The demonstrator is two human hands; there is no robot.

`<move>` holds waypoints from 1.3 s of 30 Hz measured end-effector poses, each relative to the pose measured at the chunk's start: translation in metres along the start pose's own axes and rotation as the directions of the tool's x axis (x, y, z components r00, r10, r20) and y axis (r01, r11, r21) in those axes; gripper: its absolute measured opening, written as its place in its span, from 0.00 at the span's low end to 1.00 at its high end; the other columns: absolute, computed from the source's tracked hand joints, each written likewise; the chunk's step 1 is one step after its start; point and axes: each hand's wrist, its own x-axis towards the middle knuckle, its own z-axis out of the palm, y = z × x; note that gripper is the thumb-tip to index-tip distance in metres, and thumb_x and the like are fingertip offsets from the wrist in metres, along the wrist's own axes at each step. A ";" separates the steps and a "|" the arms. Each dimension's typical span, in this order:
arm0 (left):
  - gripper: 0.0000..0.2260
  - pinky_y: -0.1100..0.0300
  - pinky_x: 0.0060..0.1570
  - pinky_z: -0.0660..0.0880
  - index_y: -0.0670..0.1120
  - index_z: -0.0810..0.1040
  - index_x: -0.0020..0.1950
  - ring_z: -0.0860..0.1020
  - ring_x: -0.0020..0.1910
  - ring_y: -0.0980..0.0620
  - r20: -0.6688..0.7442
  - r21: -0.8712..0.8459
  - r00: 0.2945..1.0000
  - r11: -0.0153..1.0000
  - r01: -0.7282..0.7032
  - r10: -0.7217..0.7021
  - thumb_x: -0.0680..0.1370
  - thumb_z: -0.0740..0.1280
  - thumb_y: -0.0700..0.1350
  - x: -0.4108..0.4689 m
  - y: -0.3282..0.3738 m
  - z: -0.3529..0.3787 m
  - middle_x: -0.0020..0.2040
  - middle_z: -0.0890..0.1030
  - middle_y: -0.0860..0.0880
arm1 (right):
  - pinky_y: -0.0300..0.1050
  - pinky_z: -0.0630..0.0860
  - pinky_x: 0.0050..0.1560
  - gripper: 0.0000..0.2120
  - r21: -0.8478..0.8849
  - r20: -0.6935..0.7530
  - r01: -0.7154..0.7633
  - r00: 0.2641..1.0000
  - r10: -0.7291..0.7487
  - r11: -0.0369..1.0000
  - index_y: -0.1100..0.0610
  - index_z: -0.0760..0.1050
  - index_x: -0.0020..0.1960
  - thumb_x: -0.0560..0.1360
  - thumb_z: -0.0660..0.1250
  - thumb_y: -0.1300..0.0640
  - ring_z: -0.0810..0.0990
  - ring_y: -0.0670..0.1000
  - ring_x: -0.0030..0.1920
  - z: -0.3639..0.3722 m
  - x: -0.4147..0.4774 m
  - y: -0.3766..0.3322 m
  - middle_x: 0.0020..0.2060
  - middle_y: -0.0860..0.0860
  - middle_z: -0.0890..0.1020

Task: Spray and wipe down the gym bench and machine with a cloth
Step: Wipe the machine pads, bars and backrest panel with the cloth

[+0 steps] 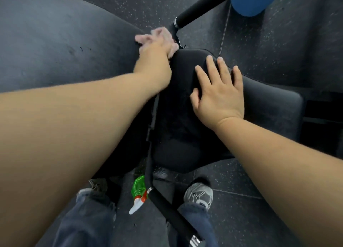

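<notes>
Two hands engaged — left hand [156,57] grips pink cloth [160,34] against back pad [55,42]; right hand [220,96] flat, fingers spread, on seat pad [178,120]. Wiping appears midway.

Head view, steeply downward, close

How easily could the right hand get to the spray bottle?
Probably yes, with a stoop. The right hand lies flat and empty on the pad; the bottle sits low between the shoes, though a black bar crosses close beside it.
</notes>
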 end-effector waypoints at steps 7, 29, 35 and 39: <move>0.31 0.60 0.52 0.66 0.55 0.60 0.77 0.71 0.66 0.46 0.129 -0.065 0.965 0.969 0.238 -0.228 0.76 0.54 0.34 0.002 0.004 0.027 0.79 0.60 0.49 | 0.60 0.47 0.74 0.27 -0.009 0.013 0.002 1.000 -0.002 1.000 0.53 0.66 0.75 0.77 0.55 0.48 0.57 0.57 0.78 0.002 0.000 0.002 0.77 0.55 0.62; 0.13 0.53 0.46 0.77 0.48 0.79 0.57 0.80 0.43 0.44 0.140 0.006 0.959 0.969 0.246 -0.245 0.78 0.58 0.41 -0.066 -0.022 0.008 0.44 0.82 0.47 | 0.59 0.44 0.75 0.25 -0.003 0.051 -0.011 0.999 0.011 1.000 0.52 0.64 0.76 0.79 0.54 0.50 0.54 0.56 0.78 -0.001 0.000 0.001 0.78 0.54 0.59; 0.04 0.50 0.46 0.77 0.48 0.74 0.50 0.79 0.48 0.42 -0.126 -0.055 0.986 0.994 0.099 -0.105 0.79 0.60 0.42 0.025 -0.004 -0.006 0.49 0.81 0.45 | 0.59 0.46 0.75 0.26 -0.001 0.030 -0.010 0.999 0.010 1.000 0.53 0.65 0.75 0.79 0.54 0.50 0.55 0.56 0.78 0.002 0.000 0.002 0.78 0.54 0.60; 0.10 0.53 0.48 0.69 0.50 0.74 0.56 0.74 0.51 0.40 0.138 0.212 0.978 0.969 0.128 -0.159 0.83 0.54 0.42 0.025 0.004 0.018 0.57 0.79 0.43 | 0.60 0.47 0.75 0.26 0.002 0.005 -0.014 1.000 0.014 1.000 0.53 0.66 0.74 0.78 0.55 0.49 0.57 0.57 0.78 0.003 0.001 0.002 0.77 0.55 0.62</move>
